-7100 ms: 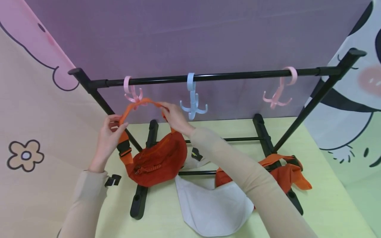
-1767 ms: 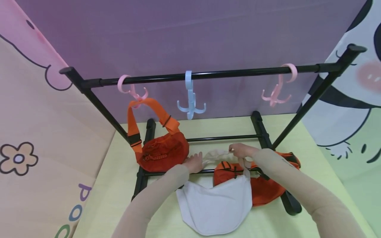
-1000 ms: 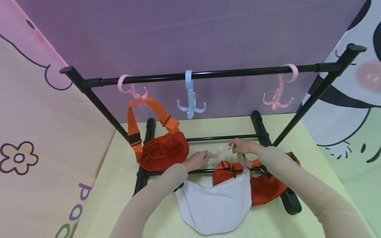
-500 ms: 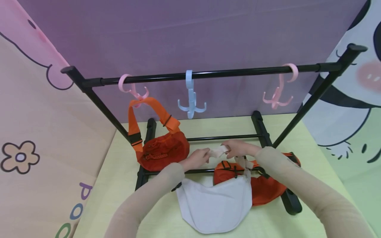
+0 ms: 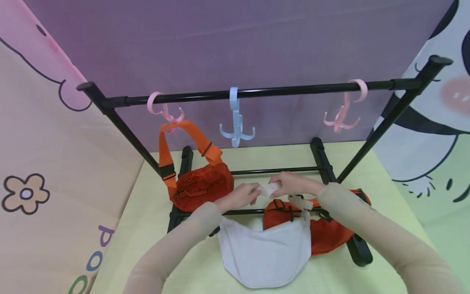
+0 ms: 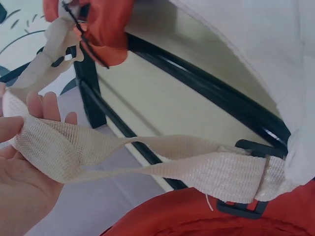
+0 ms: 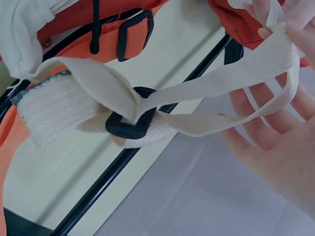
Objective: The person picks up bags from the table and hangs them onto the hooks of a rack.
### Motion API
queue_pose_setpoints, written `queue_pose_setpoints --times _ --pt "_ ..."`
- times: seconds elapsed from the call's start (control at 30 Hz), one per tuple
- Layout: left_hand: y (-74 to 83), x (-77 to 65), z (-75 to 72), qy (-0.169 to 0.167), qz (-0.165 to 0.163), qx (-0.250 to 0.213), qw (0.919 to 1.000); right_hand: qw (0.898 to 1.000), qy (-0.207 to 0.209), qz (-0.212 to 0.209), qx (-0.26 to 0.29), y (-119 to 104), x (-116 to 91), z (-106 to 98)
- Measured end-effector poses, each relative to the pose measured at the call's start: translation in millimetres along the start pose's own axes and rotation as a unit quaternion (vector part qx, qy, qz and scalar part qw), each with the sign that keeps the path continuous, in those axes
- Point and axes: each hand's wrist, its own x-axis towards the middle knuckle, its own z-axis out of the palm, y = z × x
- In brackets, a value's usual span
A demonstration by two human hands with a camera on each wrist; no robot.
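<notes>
Over the rack's lower bars, both hands hold the webbing strap (image 5: pixel 269 189) of a white waist bag (image 5: pixel 266 257) that lies at the front of the table. My left hand (image 5: pixel 240 197) pinches the strap; in the left wrist view, the webbing (image 6: pixel 216 172) runs twisted from the thumb to a black slider (image 6: pixel 241 209) by the bag. My right hand (image 5: pixel 293 183) pinches a loop of it, its other fingers (image 7: pixel 266 128) spread beneath. Another black slider (image 7: pixel 130 123) shows in the right wrist view. A red waist bag (image 5: pixel 205 185) hangs by its orange strap (image 5: pixel 194 136) from the left pink hook (image 5: pixel 170 116).
The black rack's top rail (image 5: pixel 293 90) also carries a blue hook (image 5: pixel 236 122) and another pink hook (image 5: pixel 341 114). A second red waist bag (image 5: pixel 328 237) lies partly behind the white one. A rack foot (image 5: pixel 360 251) extends forward at the right.
Both hands earlier held the red bag's strap at the left pink hook; that bag now hangs there. They have since taken the white bag's strap, and the right hand has moved left along it.
</notes>
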Motion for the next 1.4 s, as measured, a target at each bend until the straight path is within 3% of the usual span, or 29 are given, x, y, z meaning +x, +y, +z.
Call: queue_pose_setpoints --times 0.17,0.57,0.9,1.17,1.4 --pt "8.4 -7.5 -6.2 -0.010 -0.004 -0.013 0.9999 1.000 0.010 -0.024 -0.002 -7.0 -3.8 1.0" --pt "23.5 -21.4 -25.7 -0.017 0.023 -0.002 0.9996 0.997 0.007 -0.069 0.020 -14.5 -5.4 1.7" --pt "32.1 -33.7 -44.9 -0.014 0.029 0.003 0.9995 0.997 0.030 -0.044 0.060 -23.5 -13.1 0.8" --pt "36.0 -48.1 -61.0 0.002 0.049 0.038 0.9981 0.996 0.055 -0.048 0.043 -38.0 -24.1 -6.2" --pt "38.9 -60.5 -71.5 0.042 0.092 0.057 0.9932 0.993 0.093 -0.055 0.048 -47.9 -33.9 -13.9"
